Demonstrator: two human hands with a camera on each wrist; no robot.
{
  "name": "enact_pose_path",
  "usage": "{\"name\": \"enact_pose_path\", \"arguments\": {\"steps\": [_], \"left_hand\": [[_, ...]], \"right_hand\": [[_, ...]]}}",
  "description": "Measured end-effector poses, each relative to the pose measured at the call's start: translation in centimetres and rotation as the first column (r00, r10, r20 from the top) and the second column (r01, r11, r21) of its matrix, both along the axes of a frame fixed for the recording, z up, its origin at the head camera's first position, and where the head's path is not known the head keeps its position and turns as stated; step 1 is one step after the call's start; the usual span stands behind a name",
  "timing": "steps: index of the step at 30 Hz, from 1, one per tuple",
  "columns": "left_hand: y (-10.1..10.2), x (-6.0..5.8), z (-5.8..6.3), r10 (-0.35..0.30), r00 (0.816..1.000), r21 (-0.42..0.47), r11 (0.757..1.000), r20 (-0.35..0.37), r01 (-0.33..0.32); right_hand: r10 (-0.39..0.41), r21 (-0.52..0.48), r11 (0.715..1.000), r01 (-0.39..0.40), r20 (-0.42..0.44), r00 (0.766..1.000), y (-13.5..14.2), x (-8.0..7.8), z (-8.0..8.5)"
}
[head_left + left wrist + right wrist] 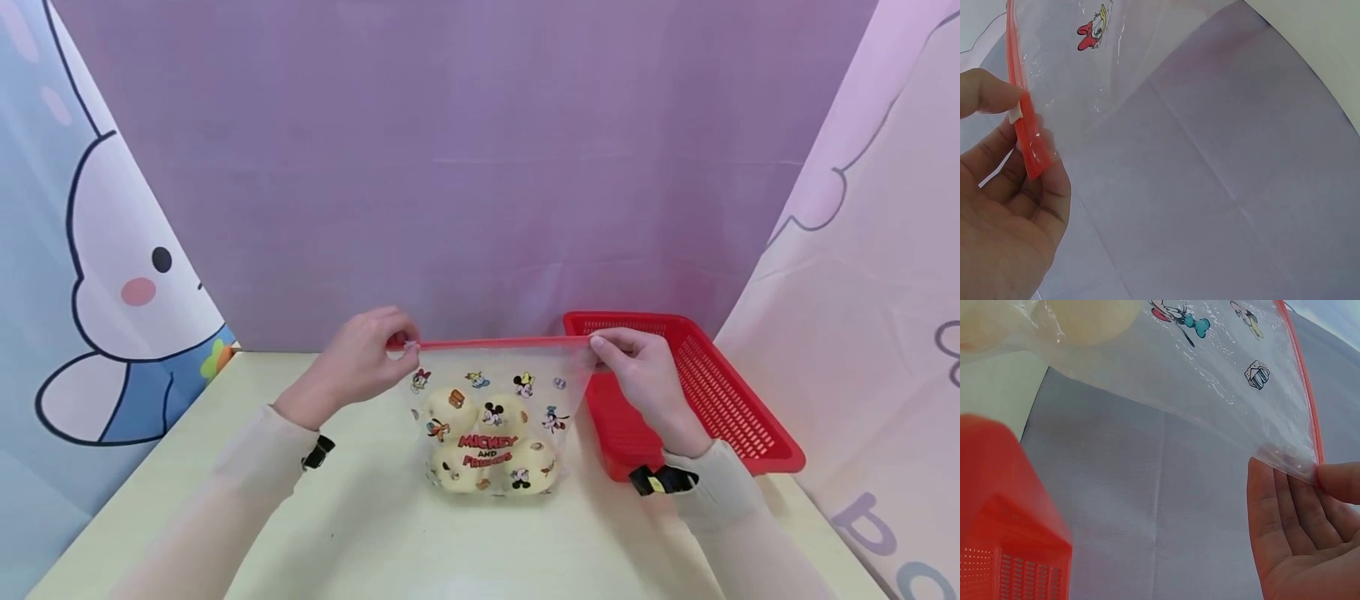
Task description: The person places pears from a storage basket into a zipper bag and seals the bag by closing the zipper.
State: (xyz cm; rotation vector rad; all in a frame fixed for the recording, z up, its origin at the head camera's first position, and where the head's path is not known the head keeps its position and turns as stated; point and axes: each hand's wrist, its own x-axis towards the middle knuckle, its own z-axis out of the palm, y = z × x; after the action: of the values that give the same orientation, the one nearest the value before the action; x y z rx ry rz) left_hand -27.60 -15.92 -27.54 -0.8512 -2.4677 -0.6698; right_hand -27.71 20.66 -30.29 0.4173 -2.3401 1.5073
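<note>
A clear zip bag printed with cartoon figures hangs upright between my hands, its red zip strip stretched level along the top. Several pale yellow round things, perhaps buns, lie in its lower part. My left hand pinches the strip's left end, where a small white slider sits under the thumb. At the opposite top corner my right hand pinches the bag between thumb and fingers. The right wrist view shows that corner gripped, with the other fingers behind the film.
A red perforated plastic basket stands on the right of the pale table, behind and beside my right hand. A purple cloth backdrop rises at the table's far edge, with printed cartoon curtains on both sides.
</note>
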Motion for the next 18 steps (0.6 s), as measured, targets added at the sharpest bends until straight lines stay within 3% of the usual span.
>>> {"name": "enact_pose_path", "arguments": {"steps": [18], "left_hand": [[-0.74,-0.03,0.25,0.014,1.0,0.001,1.0,0.001,-0.014]], "right_hand": [[-0.009,0.009,1.0,0.009,0.021,1.0,0.24,-0.19,-0.29]]}}
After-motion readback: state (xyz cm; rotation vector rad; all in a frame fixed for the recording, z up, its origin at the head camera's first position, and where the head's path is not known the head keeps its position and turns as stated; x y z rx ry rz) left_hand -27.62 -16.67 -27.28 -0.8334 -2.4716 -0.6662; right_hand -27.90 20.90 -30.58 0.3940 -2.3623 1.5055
